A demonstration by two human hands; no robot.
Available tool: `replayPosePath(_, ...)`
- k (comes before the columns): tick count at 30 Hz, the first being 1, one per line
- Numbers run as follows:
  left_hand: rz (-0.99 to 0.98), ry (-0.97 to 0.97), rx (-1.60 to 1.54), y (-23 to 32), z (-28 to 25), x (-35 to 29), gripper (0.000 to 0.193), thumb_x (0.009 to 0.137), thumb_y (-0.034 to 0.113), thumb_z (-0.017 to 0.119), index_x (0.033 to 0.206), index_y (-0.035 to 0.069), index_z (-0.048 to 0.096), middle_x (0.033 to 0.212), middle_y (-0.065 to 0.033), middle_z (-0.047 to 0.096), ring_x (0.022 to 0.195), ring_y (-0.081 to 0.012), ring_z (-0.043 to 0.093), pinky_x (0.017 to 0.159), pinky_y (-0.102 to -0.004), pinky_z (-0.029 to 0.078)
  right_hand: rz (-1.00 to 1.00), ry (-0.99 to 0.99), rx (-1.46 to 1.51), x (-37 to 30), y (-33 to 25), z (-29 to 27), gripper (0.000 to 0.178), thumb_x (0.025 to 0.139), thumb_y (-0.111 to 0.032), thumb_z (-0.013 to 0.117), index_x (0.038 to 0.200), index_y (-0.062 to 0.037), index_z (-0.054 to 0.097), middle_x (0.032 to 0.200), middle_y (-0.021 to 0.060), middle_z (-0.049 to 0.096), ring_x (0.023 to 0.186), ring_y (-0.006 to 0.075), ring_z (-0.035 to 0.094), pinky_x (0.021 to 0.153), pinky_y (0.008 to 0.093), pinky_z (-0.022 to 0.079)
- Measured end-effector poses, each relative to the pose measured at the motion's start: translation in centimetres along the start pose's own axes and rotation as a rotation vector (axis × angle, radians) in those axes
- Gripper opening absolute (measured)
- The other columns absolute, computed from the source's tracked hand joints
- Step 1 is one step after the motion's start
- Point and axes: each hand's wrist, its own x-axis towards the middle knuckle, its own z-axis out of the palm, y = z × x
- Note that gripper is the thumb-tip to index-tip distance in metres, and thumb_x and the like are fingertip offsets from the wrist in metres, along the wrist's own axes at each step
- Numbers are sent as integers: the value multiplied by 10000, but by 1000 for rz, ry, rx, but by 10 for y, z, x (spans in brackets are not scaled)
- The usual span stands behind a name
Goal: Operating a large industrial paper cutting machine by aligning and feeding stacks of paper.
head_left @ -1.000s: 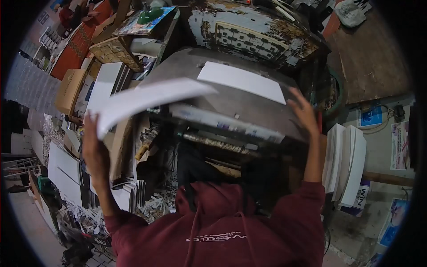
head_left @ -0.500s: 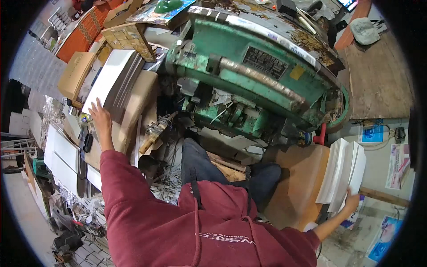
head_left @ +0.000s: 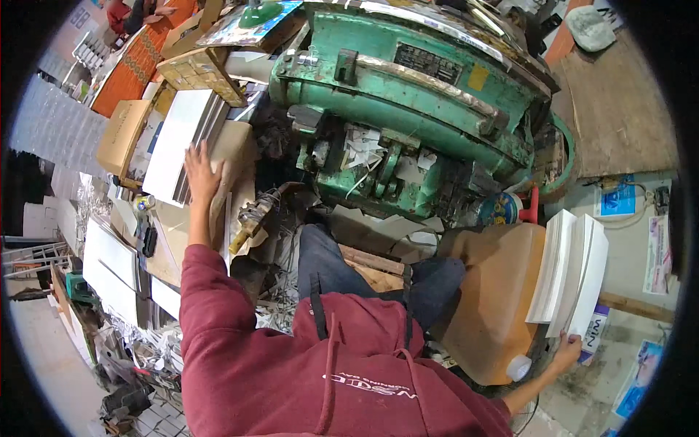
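Note:
A tall stack of white sheets (head_left: 177, 138) lies on a brown board at the left. My left hand (head_left: 202, 175) is at its right-hand side, fingers spread apart, with the fingertips at the edges of the sheets. Over at the right, another pile of white sheets (head_left: 587, 280) stands beside a large amber plastic jerrycan (head_left: 488, 291) with a white cap. The fingers of my right hand (head_left: 565, 352) are closed on the near lower corner of this pile's outer sheets; the thumb is partly hidden.
A worn green machine (head_left: 408, 109) stands in front of me. More white sheets (head_left: 109, 266) lie at the left, beside paper scraps (head_left: 149, 349). A cardboard box (head_left: 122, 135) is at the far left, a wooden board (head_left: 619, 109) at the far right. A person's arm shows at the top left.
My left hand has shifted right, from the left edge of the stack to its right side. My right hand has slid toward the pile's lower corner. The whole view has tilted slightly.

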Motion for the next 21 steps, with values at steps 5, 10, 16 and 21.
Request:
replayPosePath(5, 328, 121, -189, 91, -26, 21, 647, 933, 373, 587, 1484, 126, 355, 1550, -232, 242, 1459, -401, 161, 1174, -498, 181, 168, -450, 335, 48, 37, -32, 380, 796, -327, 776, 997, -16, 692, 796, 66, 646, 715, 180, 580, 659, 318, 474)
replayPosePath(10, 496, 135, -389, 198, -98, 43, 620, 930, 276, 612, 1481, 145, 362, 1547, -203, 267, 1449, -400, 194, 1165, -475, 230, 164, -509, 512, 48, 56, -33, 360, 812, -376, 761, 977, -59, 719, 801, -25, 610, 702, 101, 532, 636, 260, 451)
replayPosePath(16, 711, 270, -551, 269, -156, 59, 599, 940, 286, 610, 1483, 186, 376, 1557, -139, 283, 1453, -363, 211, 1153, -472, 264, -13, -249, -16, 4, -56, -68, 335, 1006, -280, 475, 1144, -22, 639, 1153, 183, 654, 1012, 374, 620, 890, 419, 460)
replayPosePath(21, 775, 336, -670, 322, -158, 106, 649, 940, 436, 571, 1481, 156, 349, 1527, -189, 315, 1417, -378, 284, 1143, -451, 288, -131, 596, 109, 14, -26, -51, 319, 1015, -257, 470, 1178, -55, 654, 1165, 158, 666, 1052, 339, 629, 882, 403, 486)
